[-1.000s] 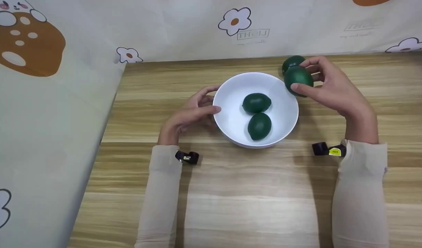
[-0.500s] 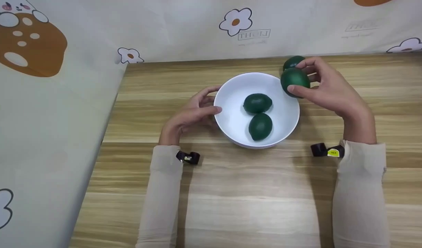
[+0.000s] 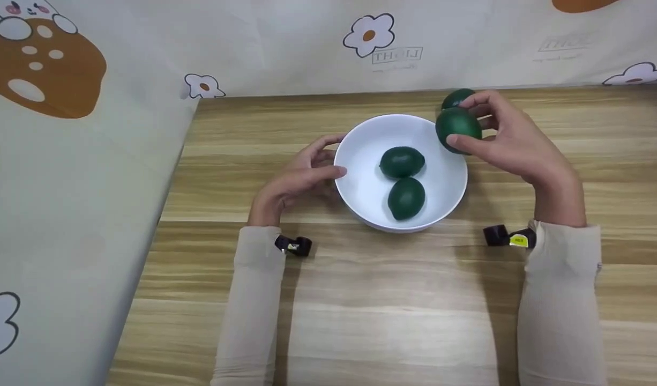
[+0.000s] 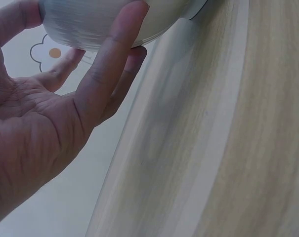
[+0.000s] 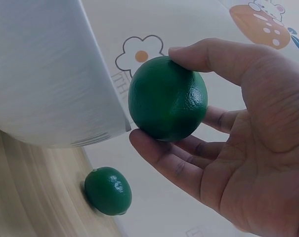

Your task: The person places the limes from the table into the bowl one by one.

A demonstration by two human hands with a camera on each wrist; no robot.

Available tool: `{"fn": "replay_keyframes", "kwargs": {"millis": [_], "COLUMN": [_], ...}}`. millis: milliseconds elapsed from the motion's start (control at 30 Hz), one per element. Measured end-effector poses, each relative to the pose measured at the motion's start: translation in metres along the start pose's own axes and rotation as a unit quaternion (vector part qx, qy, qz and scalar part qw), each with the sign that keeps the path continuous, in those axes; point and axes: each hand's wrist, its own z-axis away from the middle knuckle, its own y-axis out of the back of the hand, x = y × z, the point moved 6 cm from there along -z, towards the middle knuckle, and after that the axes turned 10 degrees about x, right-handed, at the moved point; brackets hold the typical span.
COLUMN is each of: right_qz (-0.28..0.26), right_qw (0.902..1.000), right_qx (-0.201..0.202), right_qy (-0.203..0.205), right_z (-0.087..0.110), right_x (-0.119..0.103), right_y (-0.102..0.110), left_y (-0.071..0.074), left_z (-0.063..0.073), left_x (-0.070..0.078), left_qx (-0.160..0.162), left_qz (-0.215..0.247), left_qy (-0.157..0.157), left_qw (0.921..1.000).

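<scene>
A white bowl [image 3: 360,155] stands in the middle of the head view, with two green limes [image 3: 402,162] lying against each other inside it. My left hand [image 3: 299,179] holds the bowl's left side, thumb at the rim and the other fingers spread along the outer wall [image 4: 85,24]. At the bowl's back right rim, my right hand [image 3: 513,136] grips another lime [image 3: 457,127] between thumb and fingers, overlapping the rim from above. Behind it one more lime [image 5: 108,191] lies on the table, partly hidden in the head view by the held one.
The wood-grain table [image 3: 398,305] meets a pale patterned sheet [image 3: 285,48] at the back and left. Small black cameras [image 3: 293,246] sit at both sleeve cuffs.
My right hand has shifted slightly left with its lime, bringing it a little farther over the bowl's rim. The left hand and the bowl have stayed nearly still.
</scene>
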Motion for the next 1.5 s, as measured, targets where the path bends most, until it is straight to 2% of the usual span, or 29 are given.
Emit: {"fn": "replay_keyframes", "kwargs": {"millis": [333,567,1233,1500], "right_qz": [0.001,-0.003,-0.009,-0.037], "right_qw": [1.0000,1.0000,0.9999,0.9991], "right_qx": [-0.003,0.003,-0.005,-0.008], "right_qy": [0.001,0.002,0.006,0.021], "right_z": [0.002,0.004,0.003,0.002], "right_x": [-0.001,-0.005,-0.012,-0.015], "right_y": [-0.002,-0.002,-0.008,-0.011], "left_y": [0.000,-0.001,0.000,-0.001], "left_z": [-0.001,0.001,0.000,0.000], "left_x": [-0.001,-0.001,-0.001,0.000], "left_qx": [0.001,-0.008,-0.006,-0.008], "left_qz": [-0.015,0.010,0.006,0.015], "left_qy": [-0.004,0.004,0.001,-0.009], "left_qw": [0.9999,0.9999,1.0000,0.9998]}}
